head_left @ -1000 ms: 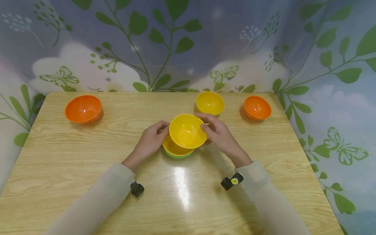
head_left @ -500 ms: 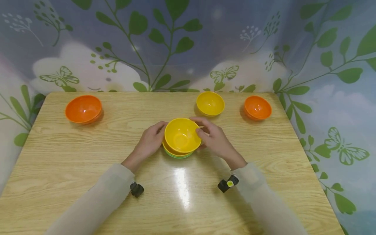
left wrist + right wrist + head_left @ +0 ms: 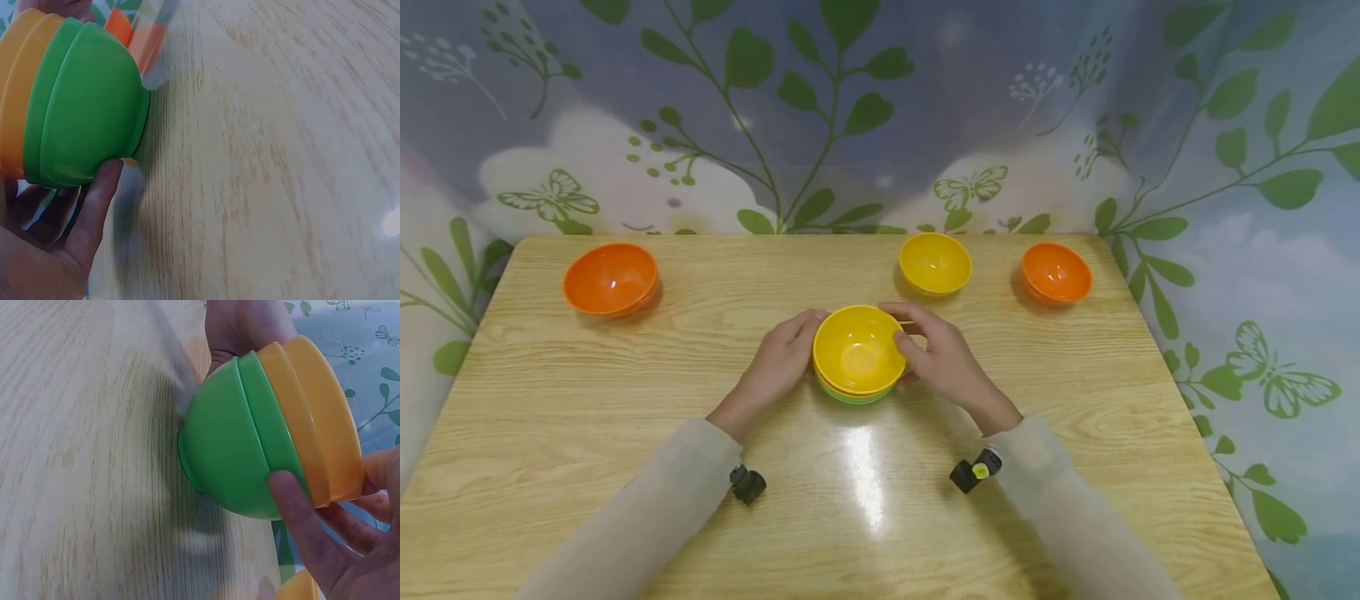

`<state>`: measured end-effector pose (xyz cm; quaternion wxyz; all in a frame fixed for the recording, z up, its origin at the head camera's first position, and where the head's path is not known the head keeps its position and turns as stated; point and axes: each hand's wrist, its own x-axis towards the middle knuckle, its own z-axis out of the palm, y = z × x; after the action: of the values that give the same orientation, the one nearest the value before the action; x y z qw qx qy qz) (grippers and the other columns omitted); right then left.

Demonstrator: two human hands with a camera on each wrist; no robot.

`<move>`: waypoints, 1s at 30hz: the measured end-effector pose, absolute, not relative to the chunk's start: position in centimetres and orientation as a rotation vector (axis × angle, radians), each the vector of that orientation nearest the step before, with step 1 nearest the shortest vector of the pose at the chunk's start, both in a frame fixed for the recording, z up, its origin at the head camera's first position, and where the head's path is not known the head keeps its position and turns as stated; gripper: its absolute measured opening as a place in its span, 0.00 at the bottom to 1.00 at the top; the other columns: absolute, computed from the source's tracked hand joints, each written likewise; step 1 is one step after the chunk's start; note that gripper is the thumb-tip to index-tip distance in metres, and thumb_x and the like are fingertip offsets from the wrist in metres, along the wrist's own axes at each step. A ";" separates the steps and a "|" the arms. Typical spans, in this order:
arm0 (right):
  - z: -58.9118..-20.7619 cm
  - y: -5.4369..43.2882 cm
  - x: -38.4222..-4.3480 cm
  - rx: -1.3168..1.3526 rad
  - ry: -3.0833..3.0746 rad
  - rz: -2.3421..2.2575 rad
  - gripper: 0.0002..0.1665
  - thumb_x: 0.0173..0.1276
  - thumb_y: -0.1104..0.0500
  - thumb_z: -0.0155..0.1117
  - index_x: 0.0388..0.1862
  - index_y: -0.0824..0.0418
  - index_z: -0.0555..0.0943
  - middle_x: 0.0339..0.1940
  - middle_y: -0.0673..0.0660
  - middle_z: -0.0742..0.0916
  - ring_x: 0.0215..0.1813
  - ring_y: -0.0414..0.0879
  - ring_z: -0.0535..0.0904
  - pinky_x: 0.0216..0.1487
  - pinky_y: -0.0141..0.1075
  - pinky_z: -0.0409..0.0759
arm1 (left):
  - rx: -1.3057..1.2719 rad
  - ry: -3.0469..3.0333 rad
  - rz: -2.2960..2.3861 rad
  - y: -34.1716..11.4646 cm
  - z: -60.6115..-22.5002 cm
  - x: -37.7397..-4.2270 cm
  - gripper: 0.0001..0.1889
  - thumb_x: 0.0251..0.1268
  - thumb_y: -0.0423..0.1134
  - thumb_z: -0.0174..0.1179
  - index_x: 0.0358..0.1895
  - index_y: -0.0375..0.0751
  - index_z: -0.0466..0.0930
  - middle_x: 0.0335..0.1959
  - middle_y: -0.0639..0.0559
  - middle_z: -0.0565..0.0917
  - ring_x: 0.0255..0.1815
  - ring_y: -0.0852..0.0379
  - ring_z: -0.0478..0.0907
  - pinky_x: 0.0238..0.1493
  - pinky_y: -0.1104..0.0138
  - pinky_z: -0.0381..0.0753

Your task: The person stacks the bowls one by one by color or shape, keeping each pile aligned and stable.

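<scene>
Nested bowls stand mid-table, two green ones at the bottom and two yellow ones on top. The top yellow bowl (image 3: 859,354) hides most of the stack in the head view. Its rim is pinched by my right hand (image 3: 946,360), with the thumb at the rim and a fingertip on the green in the right wrist view. My left hand (image 3: 775,357) steadies the stack from the left, its fingers curved around the side. From the left wrist, the lowest green bowl (image 3: 90,106) shows its foot on the wooden table (image 3: 262,175).
Another yellow bowl (image 3: 936,265) sits behind the stack, slightly right. An orange bowl (image 3: 1056,274) is at the back right corner, and a larger-looking orange bowl (image 3: 611,281) at the back left. A leaf-patterned curtain (image 3: 880,117) borders the table's far edge.
My right hand has brought the top yellow bowl left and down, from above the stack into the bowl below. The left hand has stayed at the stack's side.
</scene>
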<state>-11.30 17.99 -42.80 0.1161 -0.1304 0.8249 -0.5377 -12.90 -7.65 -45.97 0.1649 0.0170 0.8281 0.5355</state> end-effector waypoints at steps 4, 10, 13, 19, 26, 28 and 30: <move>-42.9 17.9 -11.3 -0.376 2.416 -1.575 0.27 0.85 0.65 0.55 0.80 0.58 0.75 0.74 0.63 0.81 0.71 0.63 0.82 0.35 0.57 0.94 | 0.048 2.350 1.533 -7.7 -46.1 -13.0 0.31 0.91 0.62 0.38 0.75 0.50 0.79 0.81 0.49 0.76 0.83 0.47 0.70 0.85 0.44 0.68; -43.0 17.8 -11.3 -0.390 2.434 -1.562 0.27 0.85 0.65 0.56 0.80 0.59 0.74 0.75 0.64 0.81 0.70 0.65 0.82 0.34 0.55 0.94 | 0.034 2.327 1.536 -7.8 -46.1 -13.0 0.31 0.90 0.63 0.37 0.76 0.51 0.78 0.81 0.51 0.75 0.83 0.48 0.69 0.85 0.43 0.67; -43.0 17.7 -11.3 -0.400 2.443 -1.554 0.27 0.85 0.65 0.56 0.80 0.59 0.74 0.76 0.63 0.80 0.71 0.65 0.81 0.34 0.54 0.94 | 0.028 2.321 1.538 -7.8 -46.1 -12.9 0.33 0.89 0.65 0.37 0.77 0.51 0.78 0.81 0.51 0.75 0.82 0.48 0.70 0.85 0.43 0.68; -43.0 17.8 -11.3 -0.381 2.430 -1.563 0.25 0.87 0.61 0.56 0.79 0.58 0.75 0.76 0.62 0.81 0.71 0.64 0.81 0.35 0.54 0.94 | 0.025 2.281 1.547 -7.8 -45.9 -12.8 0.38 0.86 0.72 0.35 0.76 0.53 0.78 0.75 0.49 0.79 0.76 0.47 0.74 0.82 0.42 0.71; -43.5 18.2 -11.3 -0.285 2.388 -1.581 0.24 0.90 0.54 0.55 0.78 0.57 0.77 0.73 0.62 0.82 0.67 0.62 0.83 0.40 0.51 0.95 | 0.041 2.299 1.538 -7.9 -45.7 -12.7 0.39 0.83 0.75 0.38 0.76 0.51 0.77 0.75 0.48 0.79 0.80 0.47 0.72 0.87 0.43 0.64; -43.6 18.4 -11.3 -0.266 2.383 -1.582 0.23 0.90 0.52 0.54 0.77 0.57 0.77 0.72 0.61 0.82 0.66 0.61 0.83 0.41 0.51 0.95 | 0.044 2.296 1.539 -7.9 -45.7 -12.7 0.39 0.83 0.74 0.38 0.77 0.51 0.77 0.74 0.47 0.80 0.79 0.47 0.73 0.87 0.44 0.65; -43.7 18.5 -11.3 -0.244 2.386 -1.578 0.24 0.90 0.51 0.54 0.76 0.57 0.78 0.72 0.61 0.83 0.65 0.60 0.84 0.42 0.51 0.95 | 0.052 2.294 1.538 -7.9 -45.7 -12.7 0.39 0.84 0.74 0.38 0.78 0.51 0.76 0.75 0.47 0.80 0.79 0.47 0.73 0.87 0.43 0.64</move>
<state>-11.31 18.54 -43.66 0.1350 -0.0841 0.8235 -0.5446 -12.72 -7.87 -45.73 0.1882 0.0184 0.8156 0.5469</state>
